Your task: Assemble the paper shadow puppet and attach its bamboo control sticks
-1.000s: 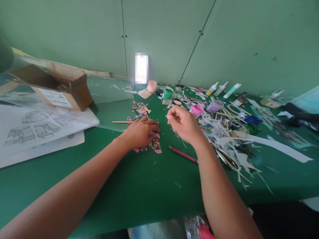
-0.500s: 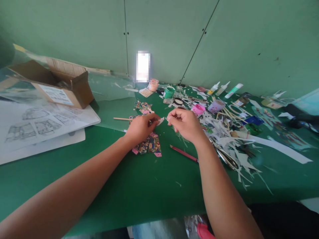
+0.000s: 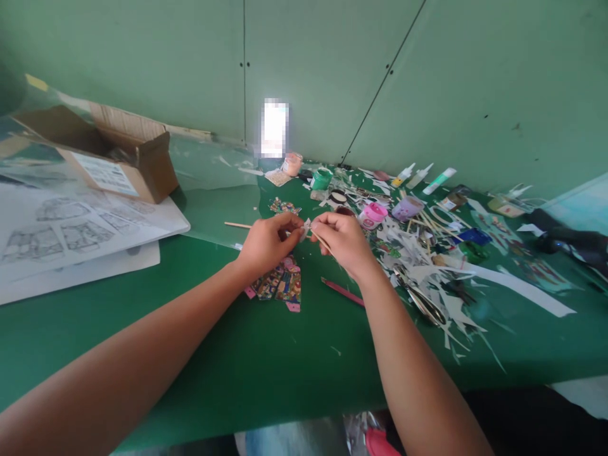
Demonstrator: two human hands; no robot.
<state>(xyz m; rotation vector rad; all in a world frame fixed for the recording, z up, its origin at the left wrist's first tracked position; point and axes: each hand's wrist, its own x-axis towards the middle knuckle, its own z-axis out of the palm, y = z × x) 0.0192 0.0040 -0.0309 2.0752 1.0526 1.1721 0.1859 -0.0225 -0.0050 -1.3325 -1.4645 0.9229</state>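
My left hand point(image 3: 274, 239) is closed in a pinch on a small white scrap point(image 3: 304, 233), which looks like paper. Facing it, my right hand point(image 3: 342, 242) has thumb and fingers pressed together on a thin pale stick point(image 3: 322, 240); its tip is near the white scrap. Colourful patterned pieces with pink tabs point(image 3: 281, 282) lie beneath and in front of my left hand, partly covered by it. Another thin wooden stick point(image 3: 237, 225) juts out left of that hand; whether the hand holds it is hidden. A slim pink-handled tool point(image 3: 342, 292) lies below my right hand.
White paper scraps point(image 3: 413, 244) crowd the right side, with paint jars point(image 3: 373, 216), glue bottles point(image 3: 422, 174) and metal scissors-like tools point(image 3: 420, 301) among them. Leftward are a cardboard box point(image 3: 156, 168) and printed sheets point(image 3: 71, 231). A bright blurred screen point(image 3: 274, 130) stands against the wall.
My right hand has moved slightly left, so both hands' fingertips almost meet at the white scrap. The pale stick in my right hand now shows. The patterned pieces have shifted slightly; the view has moved a little.
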